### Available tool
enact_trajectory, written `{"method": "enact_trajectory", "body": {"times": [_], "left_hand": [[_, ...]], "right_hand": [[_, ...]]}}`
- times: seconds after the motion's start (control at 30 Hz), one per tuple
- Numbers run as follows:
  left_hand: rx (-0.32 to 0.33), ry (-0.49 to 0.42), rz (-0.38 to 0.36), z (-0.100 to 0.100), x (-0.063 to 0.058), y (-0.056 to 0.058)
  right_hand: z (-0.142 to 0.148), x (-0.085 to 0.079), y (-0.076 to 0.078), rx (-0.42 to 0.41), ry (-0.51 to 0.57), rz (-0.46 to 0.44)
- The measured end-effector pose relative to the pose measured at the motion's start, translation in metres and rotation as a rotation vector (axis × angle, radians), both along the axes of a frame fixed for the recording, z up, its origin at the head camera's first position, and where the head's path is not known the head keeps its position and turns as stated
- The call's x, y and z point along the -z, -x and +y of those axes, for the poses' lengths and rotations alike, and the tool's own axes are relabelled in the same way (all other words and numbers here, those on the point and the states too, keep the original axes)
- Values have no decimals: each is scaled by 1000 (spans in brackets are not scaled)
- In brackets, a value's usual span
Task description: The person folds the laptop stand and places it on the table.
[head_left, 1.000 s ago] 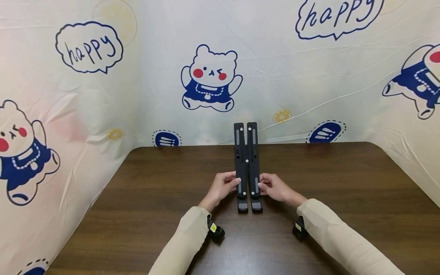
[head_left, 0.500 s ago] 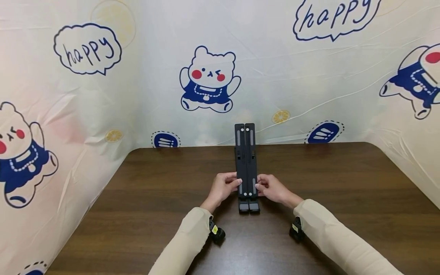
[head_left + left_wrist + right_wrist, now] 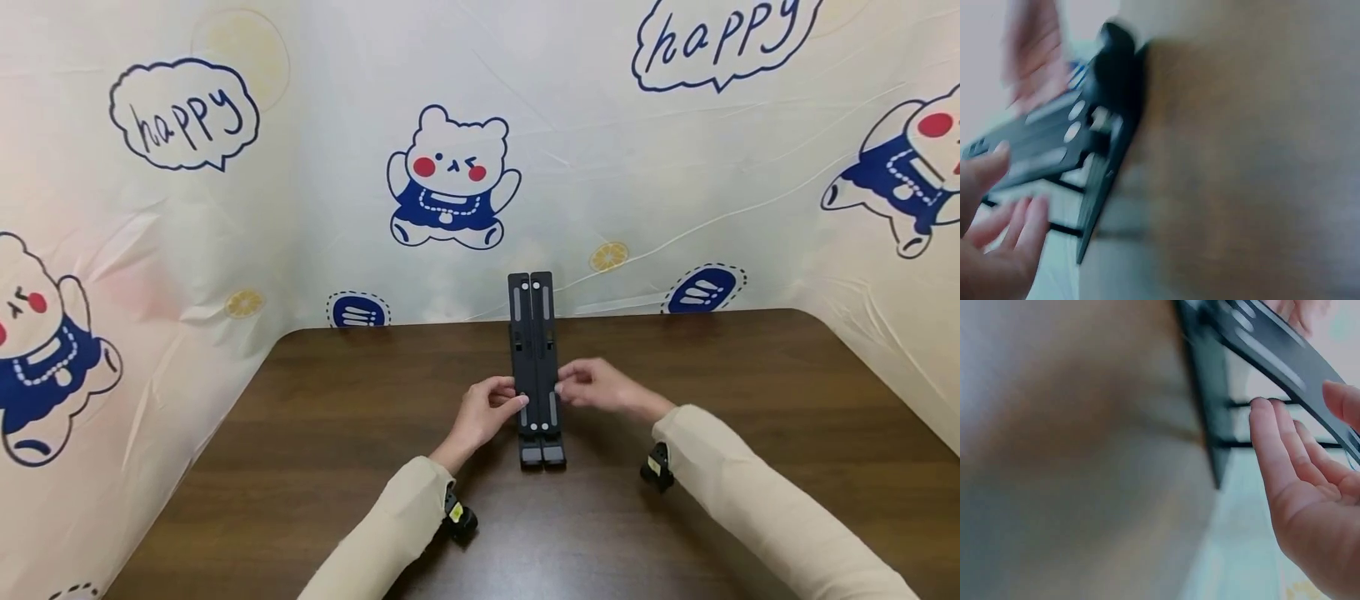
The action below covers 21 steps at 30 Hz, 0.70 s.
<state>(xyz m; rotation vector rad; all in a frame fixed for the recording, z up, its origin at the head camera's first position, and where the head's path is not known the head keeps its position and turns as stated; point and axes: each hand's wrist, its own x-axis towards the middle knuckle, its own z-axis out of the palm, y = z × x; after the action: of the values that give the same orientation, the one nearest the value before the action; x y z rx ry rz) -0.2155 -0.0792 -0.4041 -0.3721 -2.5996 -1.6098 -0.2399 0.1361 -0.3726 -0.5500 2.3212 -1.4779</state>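
A black folding laptop stand (image 3: 546,367) stands on the table, its two long arms lying side by side and its upper part raised in the head view. My left hand (image 3: 478,418) holds the left arm near the front, thumb on the top face and fingers below. On the other side, my right hand (image 3: 603,388) is at the right arm's edge. The right wrist view shows that hand's fingers (image 3: 1275,447) nearly straight beneath the stand, with the thumb by its upper face. Thin black struts (image 3: 1238,444) join the raised arm to the base.
The brown wooden table (image 3: 300,467) extends on both sides. A printed cloth (image 3: 322,183) with bears and lettering hangs behind it and along the sides. Small black cameras (image 3: 461,523) sit at both wrists.
The stand's two arms have come together from a narrow V. My right hand has since moved farther along the edge, away from me, while my left hand has stayed in place.
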Motion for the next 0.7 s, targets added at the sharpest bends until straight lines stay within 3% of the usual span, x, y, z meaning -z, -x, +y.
{"method": "enact_trajectory", "body": {"times": [0.03,0.17,0.27,0.37,0.47,0.6,0.7], "left_hand": [[-19,-10,39,-1,0,-3],[-41,-105,111,1,-20,-29],[20,-122,70,2,-34,-46],[112,-129,0,2,-29,-51],[196,-147,-69,3,-15,-50],[286,-128,-132,2,3,-49],[335,-104,-154,2,11,-49]], "right_hand": [[2,-8,5,7,-17,29],[6,-44,28,83,-87,167],[6,-66,46,141,-110,247],[4,-82,60,174,-125,331],[-1,-91,72,187,-149,388],[-10,-97,83,172,-150,382],[-16,-98,89,163,-129,356]]}}
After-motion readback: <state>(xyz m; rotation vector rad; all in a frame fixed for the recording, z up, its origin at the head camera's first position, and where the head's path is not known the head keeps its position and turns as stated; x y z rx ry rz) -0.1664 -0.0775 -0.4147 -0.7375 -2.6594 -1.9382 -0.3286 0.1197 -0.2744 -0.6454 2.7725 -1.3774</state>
